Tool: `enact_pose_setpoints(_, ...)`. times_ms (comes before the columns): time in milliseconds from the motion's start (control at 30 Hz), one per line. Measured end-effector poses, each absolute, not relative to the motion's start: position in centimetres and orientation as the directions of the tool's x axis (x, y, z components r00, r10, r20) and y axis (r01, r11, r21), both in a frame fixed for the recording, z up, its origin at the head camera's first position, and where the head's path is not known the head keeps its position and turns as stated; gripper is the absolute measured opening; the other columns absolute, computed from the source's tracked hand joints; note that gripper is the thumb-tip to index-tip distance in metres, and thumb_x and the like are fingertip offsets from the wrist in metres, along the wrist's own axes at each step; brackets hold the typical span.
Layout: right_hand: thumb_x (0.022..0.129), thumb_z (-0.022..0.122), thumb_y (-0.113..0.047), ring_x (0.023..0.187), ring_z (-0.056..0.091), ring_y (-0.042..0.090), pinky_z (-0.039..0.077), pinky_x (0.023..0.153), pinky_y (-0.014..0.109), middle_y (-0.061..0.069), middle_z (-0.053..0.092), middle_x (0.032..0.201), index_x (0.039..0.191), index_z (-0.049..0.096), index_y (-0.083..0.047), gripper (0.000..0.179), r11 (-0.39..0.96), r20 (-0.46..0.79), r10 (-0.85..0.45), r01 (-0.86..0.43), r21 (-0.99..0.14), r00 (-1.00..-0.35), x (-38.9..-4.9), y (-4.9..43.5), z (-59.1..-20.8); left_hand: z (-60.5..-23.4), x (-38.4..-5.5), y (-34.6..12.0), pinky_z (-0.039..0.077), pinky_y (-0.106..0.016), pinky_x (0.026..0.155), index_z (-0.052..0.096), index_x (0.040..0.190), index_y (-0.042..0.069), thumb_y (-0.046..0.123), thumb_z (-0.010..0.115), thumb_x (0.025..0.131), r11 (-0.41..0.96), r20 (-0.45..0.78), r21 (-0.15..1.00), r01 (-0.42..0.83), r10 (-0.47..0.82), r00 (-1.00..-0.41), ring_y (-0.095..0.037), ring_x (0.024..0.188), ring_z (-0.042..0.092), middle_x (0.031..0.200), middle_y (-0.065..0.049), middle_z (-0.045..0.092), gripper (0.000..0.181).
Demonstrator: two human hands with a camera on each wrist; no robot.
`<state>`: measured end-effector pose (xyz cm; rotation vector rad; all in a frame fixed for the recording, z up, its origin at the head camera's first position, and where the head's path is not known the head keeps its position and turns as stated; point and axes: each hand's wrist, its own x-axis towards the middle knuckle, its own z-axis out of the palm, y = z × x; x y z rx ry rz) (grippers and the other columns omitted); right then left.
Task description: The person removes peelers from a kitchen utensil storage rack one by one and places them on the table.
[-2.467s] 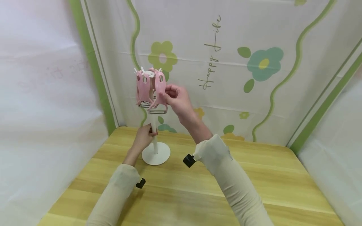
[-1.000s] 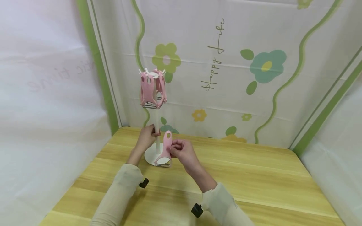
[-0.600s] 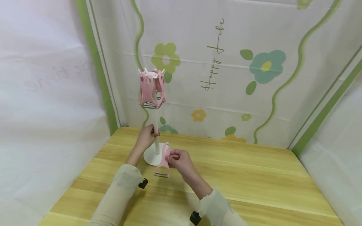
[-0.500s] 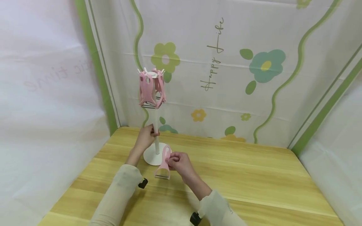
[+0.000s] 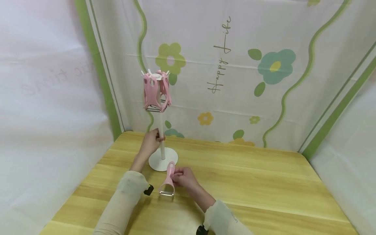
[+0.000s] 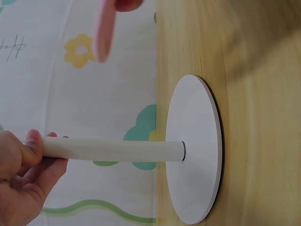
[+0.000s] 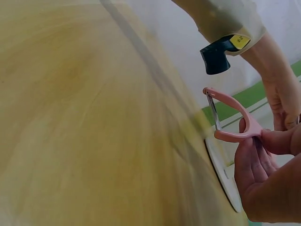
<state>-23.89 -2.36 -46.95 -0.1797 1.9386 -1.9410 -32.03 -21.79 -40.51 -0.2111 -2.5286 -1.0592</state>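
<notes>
My left hand (image 5: 150,142) grips the white pole (image 6: 113,149) of a stand partway up, its fingers curled round it. The stand's round base (image 6: 193,188) rests flat on the table. Several pink peelers (image 5: 151,93) hang from hooks at the stand's top. My right hand (image 5: 185,178) pinches one pink peeler (image 5: 169,178) by its handle, in front of the base. Its blade end points toward me, and in the right wrist view the metal blade (image 7: 213,112) shows within the pink fork. Only the blurred handle end of this peeler (image 6: 104,37) shows in the left wrist view.
The wooden table (image 5: 264,192) stretches to the right of both hands. A white cloth (image 5: 194,39) with flowers and lettering hangs behind it, and pale cloth walls (image 5: 44,124) stand at the sides. Each wrist wears a black camera (image 5: 148,190).
My right hand has taken one peeler off the stand's right side and brought it down toward me, low over the table. The left hand keeps its hold on the pole.
</notes>
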Motion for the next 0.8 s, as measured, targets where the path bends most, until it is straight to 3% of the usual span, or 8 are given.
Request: enact_pose_setpoints(800,0.089,0.063,0.006,0.069,0.062,0.010,0.056,0.059,0.019,0.004,0.062,0.078,0.096,0.065,0.012,0.010,0.124,-0.264,-0.370,0.235,-0.964,-0.891,-24.0,-2.2,-49.4,-40.5,-31.9,-21.7,0.059,-0.049,0.086,0.067,0.101,-0.005,-0.004,0.066,0.092,0.706,0.411,0.648,0.286,-0.007,-0.912,-0.034,0.093,0.073,0.094,-0.019,0.074,0.010)
